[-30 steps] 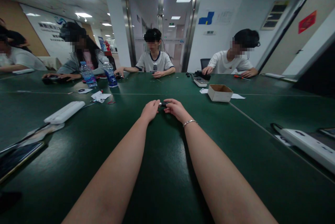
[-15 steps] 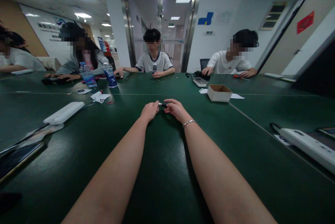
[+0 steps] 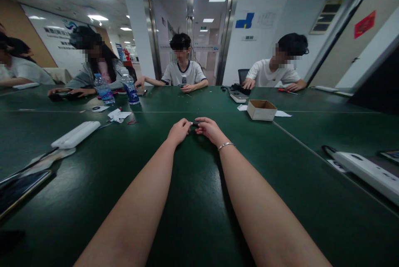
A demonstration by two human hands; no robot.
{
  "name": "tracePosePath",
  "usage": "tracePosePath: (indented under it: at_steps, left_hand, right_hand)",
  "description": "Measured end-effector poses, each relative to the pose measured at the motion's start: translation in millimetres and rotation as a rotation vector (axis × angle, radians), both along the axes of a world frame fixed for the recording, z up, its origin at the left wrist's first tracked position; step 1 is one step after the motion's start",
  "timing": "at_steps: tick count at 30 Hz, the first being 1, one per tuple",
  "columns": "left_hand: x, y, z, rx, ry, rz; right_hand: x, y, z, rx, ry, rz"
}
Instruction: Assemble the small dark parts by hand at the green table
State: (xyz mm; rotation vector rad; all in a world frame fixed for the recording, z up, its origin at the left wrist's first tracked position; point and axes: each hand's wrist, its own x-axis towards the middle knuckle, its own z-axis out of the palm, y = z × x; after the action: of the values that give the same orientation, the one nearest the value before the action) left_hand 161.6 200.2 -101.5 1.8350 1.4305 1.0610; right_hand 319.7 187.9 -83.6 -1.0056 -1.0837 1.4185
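Both my arms reach out over the dark green table (image 3: 193,200). My left hand (image 3: 178,131) and my right hand (image 3: 209,129) meet at the middle of the table, fingers curled. Between their fingertips they pinch a small dark object (image 3: 195,124) with a pale end; I cannot make out what it is. A thin silver bracelet (image 3: 226,145) circles my right wrist.
A white power strip (image 3: 75,134) lies left, another (image 3: 368,171) right. A small cardboard box (image 3: 261,110) stands ahead right, two water bottles (image 3: 131,88) ahead left. A phone (image 3: 18,190) lies near left. Several people sit along the far side, hands on the table.
My hands stay together on the small object; they have hardly moved. The view has shifted very slightly.
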Motion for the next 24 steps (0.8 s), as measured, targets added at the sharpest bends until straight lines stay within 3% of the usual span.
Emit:
tracePosePath:
  at_steps: [17,24]
  left_hand:
    - [-1.1,5.1,-2.7,-0.008,0.099,0.04]
    - [-3.2,3.3,-0.3,-0.004,0.039,0.062]
  right_hand:
    - [-0.1,1.7,-2.0,0.036,-0.034,0.019]
    - [-5.5,6.1,-8.3,0.19,-0.473,0.083]
